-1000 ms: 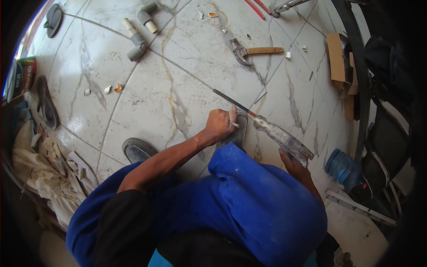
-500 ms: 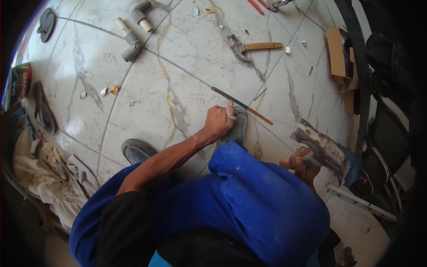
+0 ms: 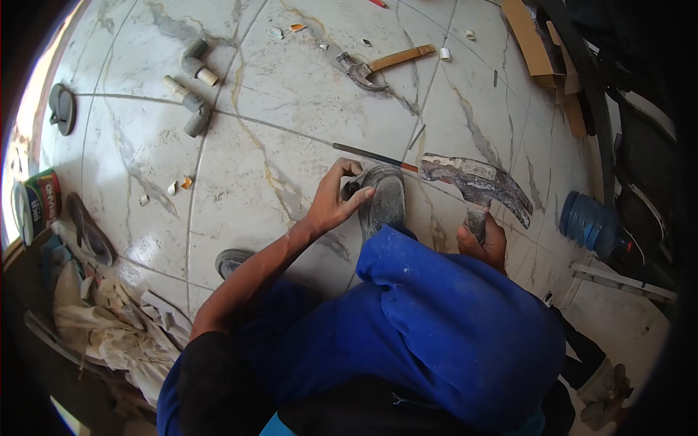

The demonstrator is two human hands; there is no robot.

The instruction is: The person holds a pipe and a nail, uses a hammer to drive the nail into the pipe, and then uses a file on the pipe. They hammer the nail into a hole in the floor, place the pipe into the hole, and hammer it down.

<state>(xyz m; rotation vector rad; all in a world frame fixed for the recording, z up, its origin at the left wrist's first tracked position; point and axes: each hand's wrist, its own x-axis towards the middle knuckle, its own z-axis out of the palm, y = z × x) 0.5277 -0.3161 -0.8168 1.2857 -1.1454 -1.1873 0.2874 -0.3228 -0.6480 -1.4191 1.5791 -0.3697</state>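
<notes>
My left hand (image 3: 336, 200) is over the grey shoe (image 3: 383, 200) on my foot, thumb and forefinger spread apart. A small dark spot shows between them; I cannot make out what it is. In my right hand (image 3: 486, 243) is the handle of a worn claw hammer (image 3: 472, 179), its head raised above the floor beside my blue-clad knee. A thin dark rod (image 3: 371, 155) with a reddish end lies on the tiles beyond the shoe, its far end partly behind the hammer head.
Another claw hammer (image 3: 403, 58) lies farther forward on the tiles. Grey pipe fittings (image 3: 195, 109) are at the upper left. A sandal (image 3: 89, 229), a tub (image 3: 43, 200) and crumpled cloth (image 3: 98, 312) line the left. A blue bottle (image 3: 590, 224) and cardboard box (image 3: 527, 36) are on the right.
My left hand has opened from a closed grip; the small pale piece at its fingers no longer shows. The hammer in my right hand has turned and moved inward, near the rod. The view has shifted.
</notes>
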